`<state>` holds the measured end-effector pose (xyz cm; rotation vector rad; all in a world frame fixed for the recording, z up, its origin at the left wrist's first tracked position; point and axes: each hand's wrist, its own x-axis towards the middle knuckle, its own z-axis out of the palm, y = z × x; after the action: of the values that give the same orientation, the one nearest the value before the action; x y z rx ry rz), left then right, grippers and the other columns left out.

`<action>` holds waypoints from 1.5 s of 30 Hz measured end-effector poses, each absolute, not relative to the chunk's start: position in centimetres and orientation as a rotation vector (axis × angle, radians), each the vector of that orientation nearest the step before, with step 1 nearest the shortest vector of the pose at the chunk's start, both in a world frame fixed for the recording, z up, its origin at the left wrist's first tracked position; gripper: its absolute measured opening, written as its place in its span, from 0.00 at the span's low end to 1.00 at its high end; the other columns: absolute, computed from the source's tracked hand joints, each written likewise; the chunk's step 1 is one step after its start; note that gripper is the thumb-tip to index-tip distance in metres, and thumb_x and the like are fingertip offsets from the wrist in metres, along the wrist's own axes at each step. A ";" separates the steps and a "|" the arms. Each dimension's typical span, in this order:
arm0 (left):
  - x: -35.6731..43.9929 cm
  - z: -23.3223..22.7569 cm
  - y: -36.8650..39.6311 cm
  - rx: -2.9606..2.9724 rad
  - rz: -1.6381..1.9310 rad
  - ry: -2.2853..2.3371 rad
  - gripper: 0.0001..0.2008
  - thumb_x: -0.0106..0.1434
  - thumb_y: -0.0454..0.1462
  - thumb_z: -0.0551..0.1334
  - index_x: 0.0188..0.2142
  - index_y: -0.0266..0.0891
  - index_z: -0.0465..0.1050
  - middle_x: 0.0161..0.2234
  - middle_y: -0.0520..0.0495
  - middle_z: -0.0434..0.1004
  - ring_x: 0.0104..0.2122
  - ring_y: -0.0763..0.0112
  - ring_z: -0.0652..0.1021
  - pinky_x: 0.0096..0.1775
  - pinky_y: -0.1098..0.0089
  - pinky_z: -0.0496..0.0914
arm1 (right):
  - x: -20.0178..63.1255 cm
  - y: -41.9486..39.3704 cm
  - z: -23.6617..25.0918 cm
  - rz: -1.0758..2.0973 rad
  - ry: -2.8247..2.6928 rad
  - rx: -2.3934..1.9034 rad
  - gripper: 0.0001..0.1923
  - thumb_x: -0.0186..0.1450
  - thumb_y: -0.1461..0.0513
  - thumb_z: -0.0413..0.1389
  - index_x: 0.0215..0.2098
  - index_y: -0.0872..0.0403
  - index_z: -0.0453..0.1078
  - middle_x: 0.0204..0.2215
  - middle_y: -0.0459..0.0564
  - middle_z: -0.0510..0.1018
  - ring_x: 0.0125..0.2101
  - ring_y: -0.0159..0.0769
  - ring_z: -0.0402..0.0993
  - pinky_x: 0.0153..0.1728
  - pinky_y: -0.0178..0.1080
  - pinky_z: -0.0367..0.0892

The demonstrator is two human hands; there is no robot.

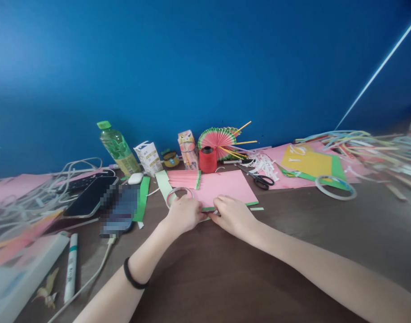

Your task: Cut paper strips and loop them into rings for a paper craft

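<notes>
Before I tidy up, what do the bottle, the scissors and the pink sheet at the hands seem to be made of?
Bottle: probably glossy plastic, see-through and shiny.
Scissors: handles likely plastic, smooth and dark; blade material unclear.
Pink sheet: likely matte paper or thin card, flat with straight edges.

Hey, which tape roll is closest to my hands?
The tape roll right by your left hand; the other tape roll lies well apart, off to the right.

The sheet is matt paper, the bottle glossy plastic.
</notes>
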<state>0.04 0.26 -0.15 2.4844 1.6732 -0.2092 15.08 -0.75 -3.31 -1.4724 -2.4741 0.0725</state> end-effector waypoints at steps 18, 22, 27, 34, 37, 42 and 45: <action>0.0 0.0 0.2 2.473 -0.188 1.667 0.12 0.54 0.43 0.55 0.28 0.39 0.73 0.27 0.43 0.72 0.35 0.59 0.71 0.36 0.64 0.62 | 17.0 1.1 -3.7 0.602 -2.322 -1.468 0.04 0.55 0.62 0.55 0.25 0.55 0.66 0.22 0.44 0.71 0.23 0.28 0.65 0.22 0.30 0.53; -0.2 -0.2 0.3 2.500 -0.179 1.646 0.12 0.54 0.44 0.55 0.27 0.39 0.73 0.26 0.43 0.72 0.35 0.60 0.72 0.35 0.65 0.62 | 18.1 1.6 -3.4 0.637 -2.317 -1.543 0.06 0.52 0.60 0.58 0.24 0.54 0.66 0.21 0.43 0.71 0.23 0.29 0.65 0.22 0.30 0.52; -0.4 -0.5 0.4 2.505 -0.158 1.644 0.12 0.53 0.45 0.56 0.27 0.39 0.72 0.26 0.44 0.72 0.34 0.61 0.72 0.33 0.67 0.62 | 19.0 2.0 -3.1 0.684 -2.338 -1.547 0.06 0.52 0.60 0.57 0.24 0.55 0.67 0.22 0.44 0.72 0.24 0.29 0.66 0.22 0.29 0.53; -0.2 0.2 0.3 2.487 -0.188 1.631 0.11 0.52 0.44 0.57 0.25 0.39 0.72 0.25 0.45 0.72 0.33 0.63 0.71 0.32 0.69 0.61 | 19.1 1.6 -2.6 0.687 -2.379 -1.547 0.08 0.54 0.57 0.56 0.25 0.54 0.67 0.23 0.44 0.73 0.25 0.30 0.67 0.23 0.30 0.53; -0.1 0.5 0.2 2.477 -0.205 1.631 0.12 0.52 0.44 0.57 0.25 0.38 0.72 0.26 0.45 0.72 0.32 0.63 0.72 0.31 0.69 0.61 | 18.7 1.3 -2.7 0.582 -2.349 -1.605 0.12 0.55 0.53 0.54 0.24 0.53 0.66 0.22 0.45 0.73 0.25 0.31 0.67 0.22 0.30 0.52; -0.1 0.7 0.2 2.464 -0.183 1.645 0.11 0.52 0.44 0.58 0.25 0.38 0.72 0.27 0.45 0.72 0.33 0.63 0.72 0.31 0.69 0.61 | 18.4 1.3 -2.7 0.521 -2.373 -1.673 0.14 0.52 0.51 0.56 0.23 0.53 0.65 0.21 0.44 0.72 0.24 0.32 0.67 0.21 0.31 0.50; -0.6 1.0 0.3 2.393 -0.069 1.612 0.09 0.52 0.42 0.57 0.26 0.39 0.70 0.28 0.47 0.72 0.33 0.65 0.72 0.31 0.71 0.61 | 18.8 1.6 -2.7 0.580 -2.372 -1.652 0.13 0.53 0.52 0.56 0.23 0.53 0.65 0.22 0.44 0.73 0.25 0.31 0.67 0.22 0.30 0.51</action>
<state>-0.61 0.27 0.98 2.3929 1.6118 -0.0690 18.80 1.60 -2.69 -1.6517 -2.3721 0.5798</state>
